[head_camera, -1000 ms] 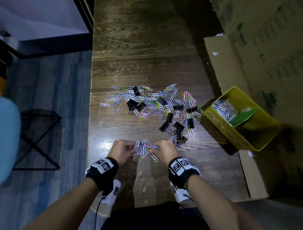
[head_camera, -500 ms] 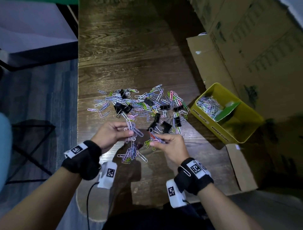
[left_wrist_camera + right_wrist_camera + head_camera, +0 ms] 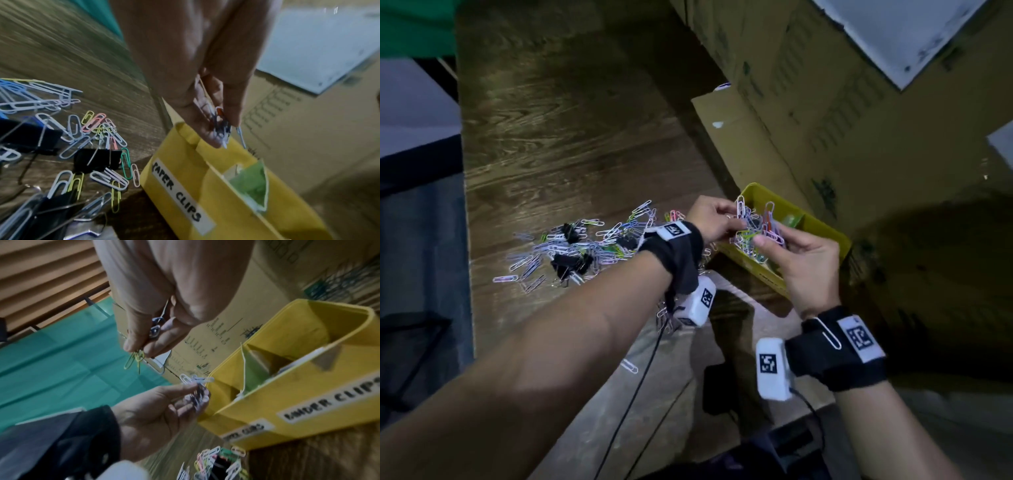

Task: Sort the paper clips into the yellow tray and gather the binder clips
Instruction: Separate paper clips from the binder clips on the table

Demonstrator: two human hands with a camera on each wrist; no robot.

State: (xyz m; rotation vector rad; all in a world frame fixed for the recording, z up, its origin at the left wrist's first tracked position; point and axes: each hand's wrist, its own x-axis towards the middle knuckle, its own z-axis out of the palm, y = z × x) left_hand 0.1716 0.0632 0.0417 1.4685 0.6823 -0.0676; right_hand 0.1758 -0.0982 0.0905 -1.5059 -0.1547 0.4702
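Paper clips (image 3: 755, 229), light, slick and prone to tangling, are pinched in bunches by left hand (image 3: 714, 219) and right hand (image 3: 803, 260) over the yellow tray (image 3: 822, 226), best held by their loops.

Black wristbands (image 3: 835, 353), white tagged camera boxes (image 3: 772, 369), black cable (image 3: 633, 401).

Tray (image 3: 822, 228): yellow; white labels (image 3: 180, 193) lettered in black. Divider card (image 3: 249, 190): green, pale edge. Paper clips on table (image 3: 599, 233): white, lilac, blue, pink, yellow-green, one green. Held bunch (image 3: 755, 228): same mix plus orange-red. Binder clips (image 3: 568, 263): black, silver wire handles. Table (image 3: 571, 137): dark brown wood grain. Wrist bands (image 3: 835, 349): black, white tags with black square codes. Boxes (image 3: 859, 102): tan, dark green print.
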